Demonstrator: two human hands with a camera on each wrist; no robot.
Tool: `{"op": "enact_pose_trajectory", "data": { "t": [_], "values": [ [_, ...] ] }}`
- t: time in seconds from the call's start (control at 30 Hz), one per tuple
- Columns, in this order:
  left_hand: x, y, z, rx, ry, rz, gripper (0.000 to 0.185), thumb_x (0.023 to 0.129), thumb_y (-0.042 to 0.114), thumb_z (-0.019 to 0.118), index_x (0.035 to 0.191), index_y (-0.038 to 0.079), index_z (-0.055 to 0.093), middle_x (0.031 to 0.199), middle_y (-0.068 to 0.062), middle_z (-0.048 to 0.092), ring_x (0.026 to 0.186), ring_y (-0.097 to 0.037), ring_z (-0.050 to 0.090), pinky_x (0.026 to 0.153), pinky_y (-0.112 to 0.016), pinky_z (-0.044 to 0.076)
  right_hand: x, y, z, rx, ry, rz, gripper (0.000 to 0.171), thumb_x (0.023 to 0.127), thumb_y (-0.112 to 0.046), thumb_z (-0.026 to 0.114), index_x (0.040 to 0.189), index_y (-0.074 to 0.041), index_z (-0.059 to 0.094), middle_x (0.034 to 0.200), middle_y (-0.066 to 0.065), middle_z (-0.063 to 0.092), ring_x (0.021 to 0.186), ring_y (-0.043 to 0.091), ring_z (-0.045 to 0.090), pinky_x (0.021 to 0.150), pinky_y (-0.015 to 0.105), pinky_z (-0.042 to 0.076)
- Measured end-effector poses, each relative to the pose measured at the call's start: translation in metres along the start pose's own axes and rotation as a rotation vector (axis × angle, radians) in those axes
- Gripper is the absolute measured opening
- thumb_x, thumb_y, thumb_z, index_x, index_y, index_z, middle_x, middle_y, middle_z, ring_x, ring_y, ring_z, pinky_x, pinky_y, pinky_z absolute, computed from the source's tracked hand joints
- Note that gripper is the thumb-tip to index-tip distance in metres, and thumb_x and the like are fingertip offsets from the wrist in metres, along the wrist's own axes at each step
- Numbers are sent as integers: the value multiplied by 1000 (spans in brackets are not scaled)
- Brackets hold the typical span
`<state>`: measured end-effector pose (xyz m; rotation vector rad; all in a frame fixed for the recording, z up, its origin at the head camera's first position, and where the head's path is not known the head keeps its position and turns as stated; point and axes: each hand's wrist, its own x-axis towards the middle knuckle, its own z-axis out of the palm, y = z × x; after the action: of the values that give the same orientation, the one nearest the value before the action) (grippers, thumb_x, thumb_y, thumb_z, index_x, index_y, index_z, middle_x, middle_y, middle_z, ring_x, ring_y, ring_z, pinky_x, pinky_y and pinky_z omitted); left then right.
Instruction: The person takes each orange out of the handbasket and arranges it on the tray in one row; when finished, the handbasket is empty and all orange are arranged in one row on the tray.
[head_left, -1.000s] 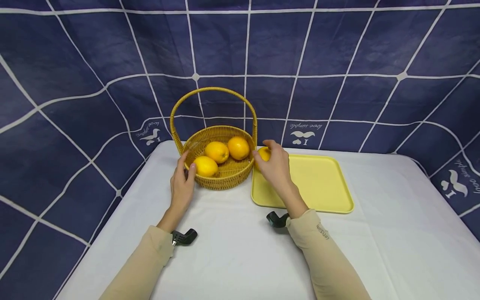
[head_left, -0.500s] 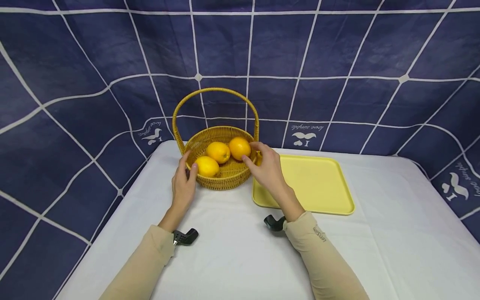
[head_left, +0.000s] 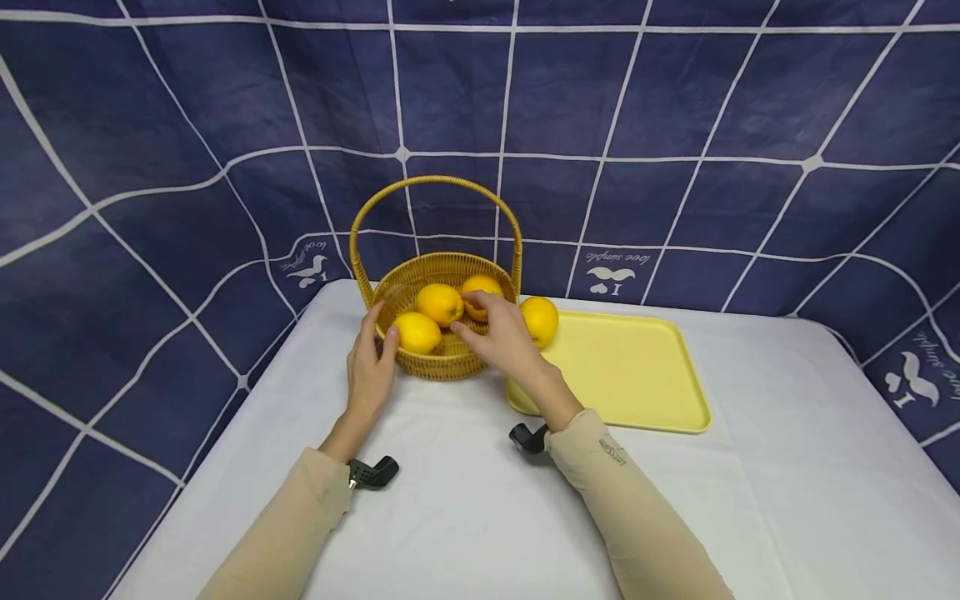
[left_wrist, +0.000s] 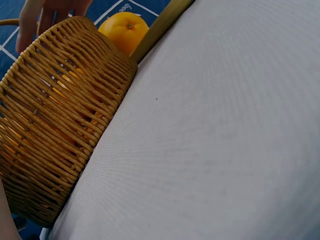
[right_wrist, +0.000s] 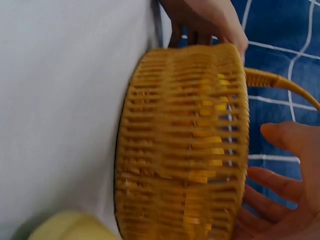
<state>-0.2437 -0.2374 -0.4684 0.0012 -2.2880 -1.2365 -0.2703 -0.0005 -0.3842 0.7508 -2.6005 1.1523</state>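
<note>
A round wicker basket [head_left: 442,367] with a tall hoop handle holds an orange [head_left: 482,287] and two lemon-shaped yellow fruits, the middle one [head_left: 439,305] and the front one [head_left: 417,334]. At its left rim, my left hand [head_left: 369,375] grips the edge with thumb and fingers; in the right wrist view that hand [right_wrist: 212,20] shows at the basket's far side. My right hand [head_left: 504,337] hovers over the right part of the basket, thumb and fingers apart and holding nothing, fingertips overlapping the orange. Another orange [head_left: 540,322] sits at the tray's back left corner.
The yellow rectangular tray [head_left: 630,371] lies right of the basket on a white-covered table [head_left: 450,517]. Behind hangs a dark blue cloth [head_left: 675,108] with white grid lines. A black wrist device sits at each cuff.
My right hand has let go of the orange on the tray and moved left over the basket. My left hand stays at the rim.
</note>
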Motion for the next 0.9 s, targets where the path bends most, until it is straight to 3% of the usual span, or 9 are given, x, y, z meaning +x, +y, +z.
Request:
{"op": "enact_pose_trajectory", "data": {
  "t": [0.27, 0.53, 0.77, 0.9],
  "values": [
    [3, 0, 1, 9, -4, 0, 54, 111, 38, 50, 162, 24, 41, 166, -5, 45, 151, -34, 45, 125, -55, 34, 22, -15, 24, 27, -128, -4, 44, 98, -27, 76, 133, -2, 67, 119, 13, 76, 111, 26, 73, 98, 37, 59],
    [0, -1, 0, 13, -2, -17, 53, 111, 39, 49, 162, 28, 41, 165, -4, 46, 149, -32, 47, 124, -54, 35, 36, -27, 43, -64, -184, 49, 50, 96, -37, 78, 132, -3, 71, 119, 10, 77, 105, 26, 72, 93, 37, 59],
    [-1, 0, 1, 13, 4, -26, 54, 111, 41, 49, 162, 29, 41, 165, -6, 47, 149, -32, 47, 125, -53, 35, 46, -27, 53, -144, -333, 76, 71, 93, -44, 78, 148, -3, 59, 138, 14, 69, 129, 34, 61, 110, 42, 51],
    [0, 2, 2, 11, -2, -30, 54, 111, 42, 49, 162, 29, 40, 164, -6, 46, 149, -33, 47, 124, -54, 35, 47, -26, 55, -143, -302, 84, 71, 91, -44, 79, 146, -3, 60, 136, 14, 70, 127, 36, 61, 108, 43, 52]
  ]
}}
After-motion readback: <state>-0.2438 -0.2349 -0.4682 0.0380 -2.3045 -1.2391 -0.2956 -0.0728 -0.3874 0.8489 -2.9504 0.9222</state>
